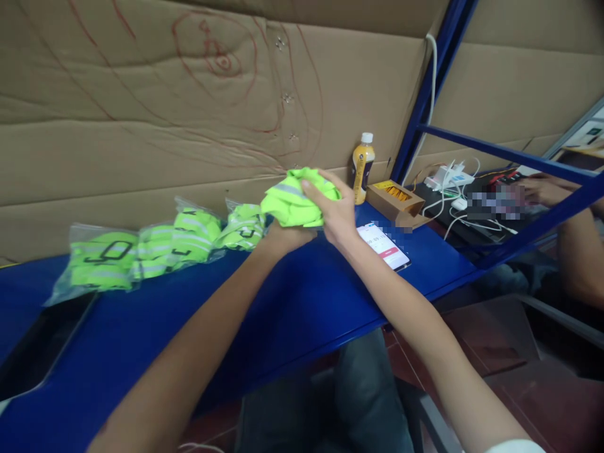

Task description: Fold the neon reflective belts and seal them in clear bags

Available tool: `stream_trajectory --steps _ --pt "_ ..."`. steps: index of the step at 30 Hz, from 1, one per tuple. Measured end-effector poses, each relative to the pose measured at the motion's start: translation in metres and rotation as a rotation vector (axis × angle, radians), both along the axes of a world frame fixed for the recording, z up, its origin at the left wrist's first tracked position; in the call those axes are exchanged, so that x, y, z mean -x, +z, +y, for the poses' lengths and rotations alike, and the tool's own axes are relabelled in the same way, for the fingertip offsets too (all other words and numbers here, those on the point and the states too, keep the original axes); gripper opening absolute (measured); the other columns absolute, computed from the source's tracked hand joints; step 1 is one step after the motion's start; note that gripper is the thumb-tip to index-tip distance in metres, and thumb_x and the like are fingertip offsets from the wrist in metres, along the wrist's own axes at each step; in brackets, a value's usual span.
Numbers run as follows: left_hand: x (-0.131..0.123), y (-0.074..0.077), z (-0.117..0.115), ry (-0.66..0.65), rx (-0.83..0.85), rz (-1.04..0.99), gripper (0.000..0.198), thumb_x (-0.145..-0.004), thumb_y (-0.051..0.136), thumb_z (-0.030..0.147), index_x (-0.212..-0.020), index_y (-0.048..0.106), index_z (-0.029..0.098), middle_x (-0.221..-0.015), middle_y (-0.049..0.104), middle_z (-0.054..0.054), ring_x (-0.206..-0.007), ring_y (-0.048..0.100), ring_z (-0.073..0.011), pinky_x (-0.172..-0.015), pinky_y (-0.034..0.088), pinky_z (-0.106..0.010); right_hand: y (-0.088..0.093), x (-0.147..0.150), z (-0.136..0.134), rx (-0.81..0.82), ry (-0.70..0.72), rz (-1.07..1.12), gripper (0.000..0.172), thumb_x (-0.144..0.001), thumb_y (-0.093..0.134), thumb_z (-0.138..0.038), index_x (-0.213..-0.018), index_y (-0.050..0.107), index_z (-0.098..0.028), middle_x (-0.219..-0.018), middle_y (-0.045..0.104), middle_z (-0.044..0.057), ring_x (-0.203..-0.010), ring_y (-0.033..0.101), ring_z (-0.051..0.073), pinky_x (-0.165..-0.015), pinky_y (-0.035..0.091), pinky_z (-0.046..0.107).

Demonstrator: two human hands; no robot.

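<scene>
Both my hands hold a folded neon-yellow reflective vest (292, 200) with grey stripes, raised over the blue table (302, 296). My right hand (337, 211) grips its right side, thumb pressed on top. From below, my left hand (290, 238) supports it; the vest hides most of those fingers. To the left, along the cardboard wall, lie several similar vests in clear plastic bags, among them a bagged vest (106, 261) at the far left and another bagged vest (243, 226) closest to my left hand.
A yellow drink bottle (362, 167) and an open cardboard box (396, 200) stand right of my hands. A lit phone (384, 246) lies before them. Beyond the blue frame post (415, 138) are white cables (448, 179) and another person's arm (578, 251). A dark flat object (47, 340) lies left.
</scene>
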State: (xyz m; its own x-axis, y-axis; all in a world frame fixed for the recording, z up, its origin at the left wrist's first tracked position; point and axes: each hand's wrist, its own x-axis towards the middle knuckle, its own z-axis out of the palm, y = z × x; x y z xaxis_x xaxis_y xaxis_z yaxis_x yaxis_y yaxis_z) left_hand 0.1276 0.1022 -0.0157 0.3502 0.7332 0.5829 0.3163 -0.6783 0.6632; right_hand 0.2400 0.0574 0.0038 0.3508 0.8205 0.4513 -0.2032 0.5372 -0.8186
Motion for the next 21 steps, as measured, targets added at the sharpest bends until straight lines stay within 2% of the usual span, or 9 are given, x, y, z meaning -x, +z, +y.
stream_trajectory --steps 3,4,6,8,10,12,15,18,21 --pt "0.054 0.003 -0.013 0.005 -0.099 0.307 0.057 -0.067 0.079 0.026 -0.124 0.071 0.020 -0.124 0.073 -0.017 -0.121 0.069 -0.0435 -0.111 0.057 -0.061 0.011 -0.025 0.009 -0.032 -0.115 0.101 0.071 -0.071 0.093 -0.061 -0.128 0.070 -0.026 -0.137 0.075 0.008 -0.126 0.074 0.029 -0.110 0.062 0.048" --pt "0.072 0.003 -0.018 0.016 -0.101 0.358 0.064 -0.069 0.080 0.028 -0.131 0.067 0.018 -0.125 0.072 -0.018 -0.118 0.070 -0.0427 -0.108 0.058 -0.060 0.014 -0.034 0.011 -0.051 -0.146 0.085 0.072 -0.074 0.089 -0.064 -0.131 0.069 -0.027 -0.140 0.074 0.008 -0.129 0.073 0.030 -0.107 0.063 0.049" --pt "0.102 0.002 -0.030 0.052 -0.103 0.362 0.081 -0.068 0.086 0.032 -0.144 0.059 0.017 -0.124 0.070 -0.018 -0.111 0.070 -0.0410 -0.101 0.060 -0.057 0.018 -0.046 0.014 -0.066 -0.149 0.018 0.070 -0.079 0.084 -0.070 -0.133 0.069 -0.028 -0.143 0.072 0.009 -0.135 0.070 0.030 -0.104 0.064 0.047" --pt "0.122 0.000 -0.041 0.090 -0.151 0.361 0.100 -0.066 0.093 0.040 -0.154 0.050 0.016 -0.132 0.065 -0.019 -0.116 0.068 -0.0420 -0.104 0.058 -0.058 0.019 -0.049 0.012 -0.058 -0.088 -0.021 0.067 -0.076 0.086 -0.070 -0.127 0.073 -0.028 -0.140 0.074 0.008 -0.133 0.071 0.030 -0.102 0.065 0.046" --pt "0.132 -0.002 -0.049 0.148 -0.223 0.393 0.118 -0.065 0.097 0.049 -0.163 0.041 0.016 -0.140 0.059 -0.021 -0.124 0.063 -0.0450 -0.110 0.053 -0.061 0.018 -0.043 0.008 -0.032 0.002 -0.029 0.065 -0.069 0.094 -0.065 -0.117 0.076 -0.026 -0.131 0.078 0.008 -0.124 0.075 0.029 -0.101 0.065 0.047" --pt "0.134 -0.003 -0.054 0.209 -0.278 0.432 0.126 -0.065 0.098 0.057 -0.167 0.035 0.018 -0.143 0.056 -0.022 -0.130 0.059 -0.0478 -0.114 0.049 -0.065 0.016 -0.032 0.001 0.005 0.104 -0.029 0.062 -0.062 0.101 -0.057 -0.109 0.077 -0.025 -0.119 0.081 0.006 -0.113 0.078 0.027 -0.100 0.065 0.047" --pt "0.134 -0.003 -0.057 0.252 -0.328 0.437 0.112 -0.068 0.096 0.062 -0.157 0.046 0.017 -0.138 0.060 -0.021 -0.128 0.060 -0.0500 -0.112 0.048 -0.066 0.012 -0.015 -0.008 0.058 0.237 -0.063 0.057 -0.059 0.104 -0.051 -0.103 0.079 -0.024 -0.107 0.083 0.003 -0.103 0.079 0.024 -0.098 0.065 0.044" --pt "0.139 -0.002 -0.055 0.250 -0.362 0.372 0.093 -0.073 0.092 0.062 -0.145 0.055 0.016 -0.131 0.064 -0.021 -0.125 0.063 -0.0505 -0.109 0.051 -0.066 0.010 -0.009 -0.012 0.086 0.284 -0.096 0.055 -0.059 0.104 -0.051 -0.100 0.080 -0.023 -0.104 0.083 0.003 -0.100 0.080 0.023 -0.098 0.065 0.042" --pt "0.145 -0.002 -0.054 0.249 -0.338 0.342 0.112 -0.064 0.098 0.068 -0.151 0.049 0.015 -0.139 0.060 -0.022 -0.131 0.060 -0.0525 -0.112 0.050 -0.067 0.009 -0.008 -0.013 0.095 0.327 -0.101 0.055 -0.059 0.104 -0.051 -0.101 0.081 -0.024 -0.102 0.083 0.002 -0.095 0.080 0.022 -0.096 0.066 0.042"
